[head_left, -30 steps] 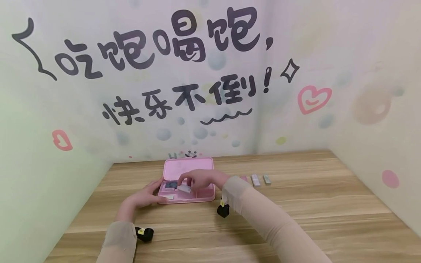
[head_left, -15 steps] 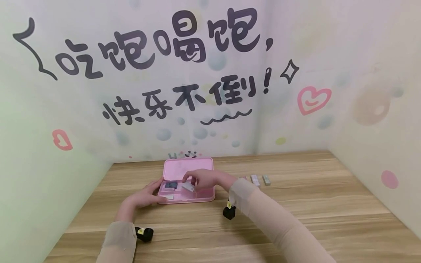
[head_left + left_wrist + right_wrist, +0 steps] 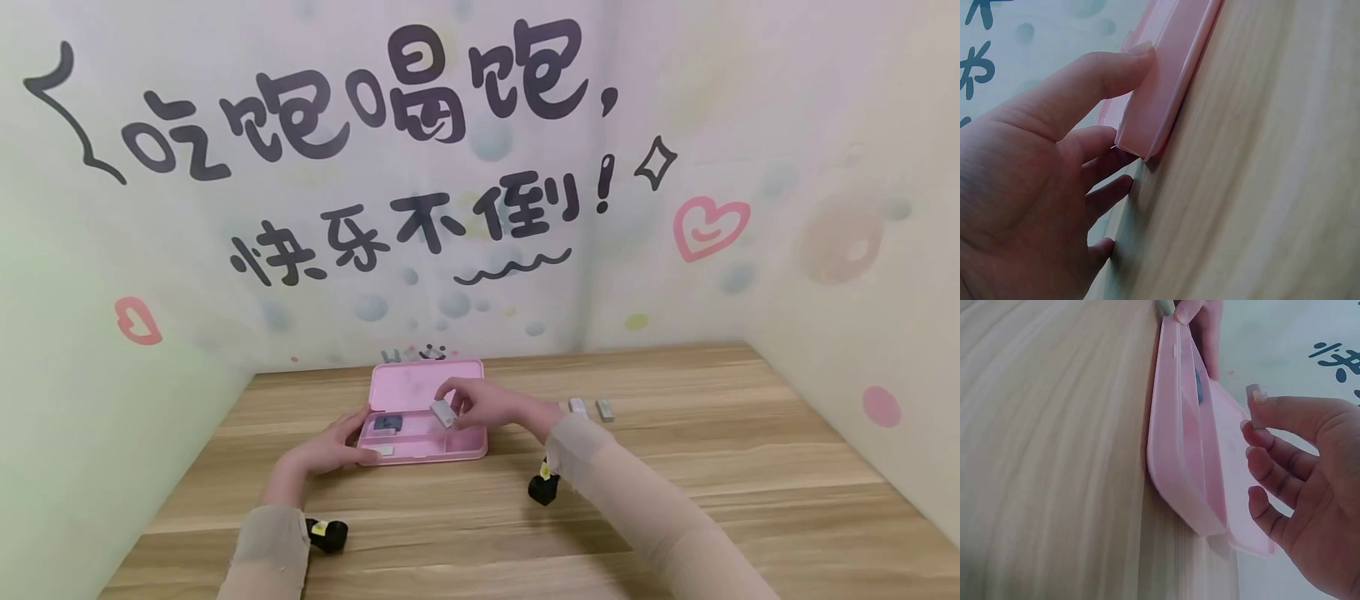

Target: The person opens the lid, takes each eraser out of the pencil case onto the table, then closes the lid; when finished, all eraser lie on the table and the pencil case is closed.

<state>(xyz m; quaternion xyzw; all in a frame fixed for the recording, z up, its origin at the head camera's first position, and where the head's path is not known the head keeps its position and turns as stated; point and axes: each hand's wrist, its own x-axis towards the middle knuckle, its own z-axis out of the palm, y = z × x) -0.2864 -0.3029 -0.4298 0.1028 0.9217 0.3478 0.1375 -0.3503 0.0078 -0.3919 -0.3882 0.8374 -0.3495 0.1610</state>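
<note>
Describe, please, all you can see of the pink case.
The pink case looks like plastic, with rounded corners and a lid swung open on its far side. Dividers split the base, which sits on the wooden table, into compartments; a dark piece lies at far left, a pale piece at near left. The left hand grips its left end; the right hand holds a grey block above it.

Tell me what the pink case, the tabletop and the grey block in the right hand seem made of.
Pink case: probably hard plastic, smooth with a slight sheen; thin moulded walls, rounded corners. Tabletop: wood or wood look laminate, low sheen; streaky grain shows. Grey block: looks matte and straight edged, perhaps plastic or rubber; too small to tell.
</note>
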